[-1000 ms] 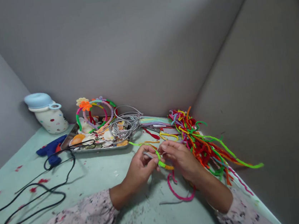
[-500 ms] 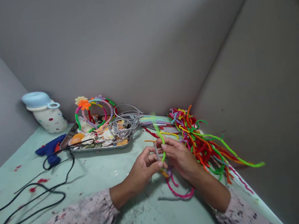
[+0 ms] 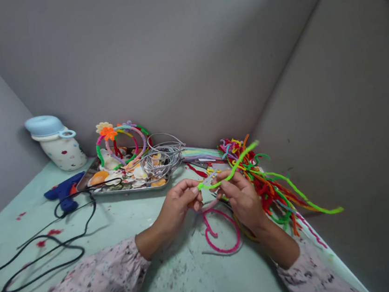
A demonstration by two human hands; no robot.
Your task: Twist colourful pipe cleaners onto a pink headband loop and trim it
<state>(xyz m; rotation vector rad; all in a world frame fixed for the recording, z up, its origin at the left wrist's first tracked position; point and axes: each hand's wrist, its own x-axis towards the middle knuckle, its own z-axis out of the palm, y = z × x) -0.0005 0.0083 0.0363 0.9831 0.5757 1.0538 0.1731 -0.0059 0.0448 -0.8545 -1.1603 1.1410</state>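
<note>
My left hand [image 3: 178,204] and my right hand [image 3: 240,197] meet above the pale green table [image 3: 139,246], both pinched on a thin band wound with pipe cleaner. A bright green pipe cleaner [image 3: 234,169] rises from my fingers up to the right. Below my hands the band's pink-wrapped loop [image 3: 221,232] curves over the table. A heap of coloured pipe cleaners [image 3: 265,184] lies just right of my right hand.
A metal tray [image 3: 124,177] holds shells, grey wire hoops [image 3: 162,156] and decorated headbands [image 3: 123,135]. A blue glue gun [image 3: 62,191] with a black cable [image 3: 45,252] lies at the left. A white jar with a blue lid [image 3: 55,143] stands in the corner. Grey walls close in.
The green pipe cleaner's free end has swung from the left, over the top, to the upper right. Both hands have risen a little, and the pink loop now shows below them.
</note>
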